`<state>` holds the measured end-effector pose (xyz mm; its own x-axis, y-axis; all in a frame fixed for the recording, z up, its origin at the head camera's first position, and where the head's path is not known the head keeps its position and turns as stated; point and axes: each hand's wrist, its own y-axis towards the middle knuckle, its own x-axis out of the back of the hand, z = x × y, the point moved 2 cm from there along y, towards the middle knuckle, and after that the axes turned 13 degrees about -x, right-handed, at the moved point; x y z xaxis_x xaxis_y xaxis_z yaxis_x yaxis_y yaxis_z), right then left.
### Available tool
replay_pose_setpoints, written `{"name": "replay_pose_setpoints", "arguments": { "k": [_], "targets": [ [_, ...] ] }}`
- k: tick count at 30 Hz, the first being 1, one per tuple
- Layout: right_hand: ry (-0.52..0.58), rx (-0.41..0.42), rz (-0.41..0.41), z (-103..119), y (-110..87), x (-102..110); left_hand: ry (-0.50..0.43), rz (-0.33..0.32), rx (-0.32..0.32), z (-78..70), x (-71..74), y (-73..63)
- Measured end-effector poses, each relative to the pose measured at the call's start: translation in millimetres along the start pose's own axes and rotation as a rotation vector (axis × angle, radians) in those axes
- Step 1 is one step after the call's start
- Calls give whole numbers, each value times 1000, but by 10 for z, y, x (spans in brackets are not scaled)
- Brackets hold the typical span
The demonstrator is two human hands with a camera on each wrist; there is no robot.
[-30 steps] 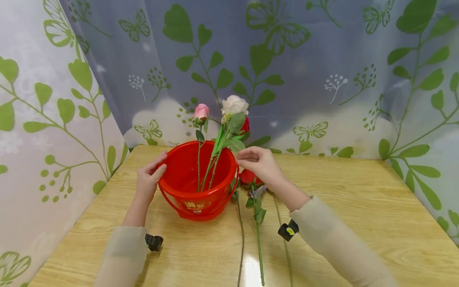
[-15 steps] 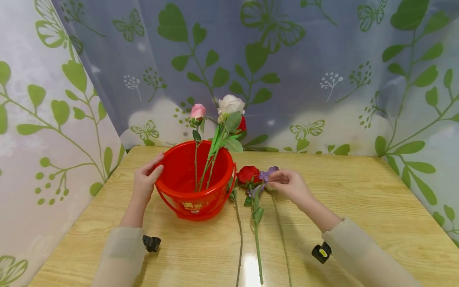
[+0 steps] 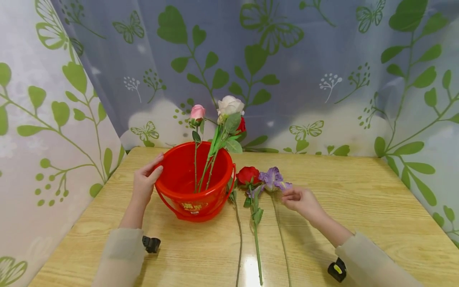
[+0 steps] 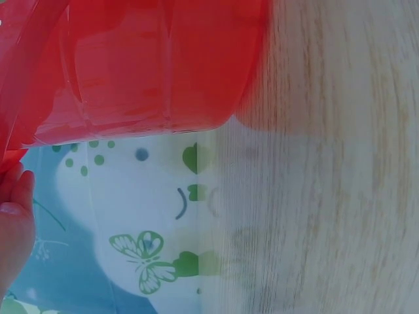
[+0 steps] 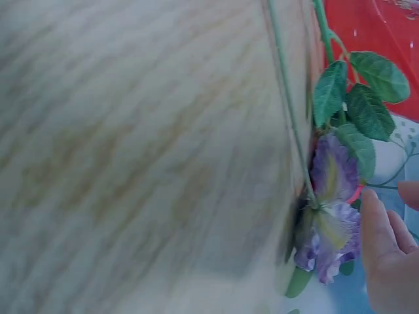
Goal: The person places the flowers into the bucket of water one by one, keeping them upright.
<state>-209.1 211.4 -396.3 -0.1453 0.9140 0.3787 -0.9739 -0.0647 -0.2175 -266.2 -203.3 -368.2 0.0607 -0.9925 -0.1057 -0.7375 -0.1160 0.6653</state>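
Well, just beyond your right hand's fingertips lies a ruffled purple iris-like flower with a long thin stem, its petals spread and its stem running down the table to the left of that hand. Next to it, further toward your left hand, lies a full red rose on a green leafy stem.

Your right hand is released, fingers slightly bent, held just beside the outer petals; you can't tell from these views whether it touches them. Your left hand has its fingers extended along the rim of a glossy red plastic bucket, resting on it rather than wrapped round it.

Between your two hands, the bucket holds a pink rose to the left and a large white rose to the right, with a red bloom partly hidden behind the white one.

Your right wrist camera brings out yellow streaks inside the purple petals and veined green leaves. Your left wrist camera gives the bucket's smooth side down to the wooden table, while only the head view gives the gold lettering on its front.
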Motion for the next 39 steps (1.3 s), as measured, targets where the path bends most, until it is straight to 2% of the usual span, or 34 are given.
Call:
{"name": "replay_pose_setpoints", "arguments": {
  "k": [16, 25, 39],
  "targets": [
    [26, -122, 119, -244, 31, -133, 10, 14, -3, 8, 12, -3],
    [9, -162, 116, -269, 60, -184, 15, 13, 4, 1, 9, 4],
    [-10, -204, 51, -263, 144, -244, 17, 15, -1, 5, 14, -4]
  ]
}}
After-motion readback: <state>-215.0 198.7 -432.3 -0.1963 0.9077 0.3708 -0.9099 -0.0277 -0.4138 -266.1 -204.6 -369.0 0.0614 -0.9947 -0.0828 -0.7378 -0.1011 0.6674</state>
